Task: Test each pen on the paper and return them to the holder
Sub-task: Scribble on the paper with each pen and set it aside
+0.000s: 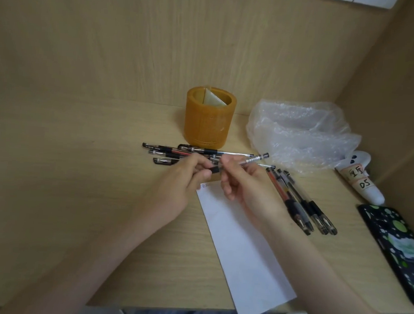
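Wooden-walled worktop (76, 171) | holder (210, 118) empty at back; paper (243, 246) in front | left hand (182, 179) grip pinching cap (215, 169); right hand (245, 187) grip pinching pen (253, 158) | risk: cap slips loose, tested and untested piles mix.

Loose pens (176, 152) crowd the holder's (210, 117) front; its left is open.

Pens, paper and holder on the worktop

An amber round holder (210, 118) stands at the back edge; capped pens (176, 152) lie before it, four more pens (301, 201) to the right, white paper (241, 248) reaching the front edge.
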Demonstrator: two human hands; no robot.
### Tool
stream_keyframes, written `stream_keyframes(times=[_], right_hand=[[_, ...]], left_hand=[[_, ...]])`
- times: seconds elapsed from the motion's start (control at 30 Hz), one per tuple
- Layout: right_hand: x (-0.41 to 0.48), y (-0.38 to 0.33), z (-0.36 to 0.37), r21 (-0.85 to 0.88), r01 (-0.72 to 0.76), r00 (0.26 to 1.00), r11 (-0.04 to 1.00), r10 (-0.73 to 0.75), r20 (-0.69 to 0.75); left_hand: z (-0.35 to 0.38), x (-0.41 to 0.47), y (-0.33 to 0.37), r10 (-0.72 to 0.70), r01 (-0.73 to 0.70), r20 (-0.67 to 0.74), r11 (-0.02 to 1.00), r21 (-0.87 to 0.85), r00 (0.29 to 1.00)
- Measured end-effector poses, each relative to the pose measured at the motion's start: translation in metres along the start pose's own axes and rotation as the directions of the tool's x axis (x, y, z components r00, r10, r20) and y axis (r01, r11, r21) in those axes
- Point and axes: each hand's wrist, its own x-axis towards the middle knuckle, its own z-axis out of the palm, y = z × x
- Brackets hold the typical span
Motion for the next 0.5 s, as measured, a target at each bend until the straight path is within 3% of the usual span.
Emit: stream_keyframes(times=[0.07, 0.17, 0.5], right_hand=[[0.002, 0.003, 0.000, -0.077, 0.043, 0.999, 0.996, -0.044, -0.009], [0.000, 0.003, -0.003, -0.145, 0.076, 0.997, 0.986, -0.071, 0.039], [-0.002, 0.002, -0.010, -0.088, 0.128, 0.986, 0.988, -0.117, 0.117]], left_hand=[[0.002, 0.000, 0.001, -0.044, 0.042, 0.079, 0.999, 0.020, 0.996], [0.001, -0.003, 0.003, -0.059, 0.058, 0.081, 0.998, 0.012, 0.995], [-0.010, -0.004, 0.020, -0.220, 0.269, 0.181, 0.909, -0.319, 0.959]])
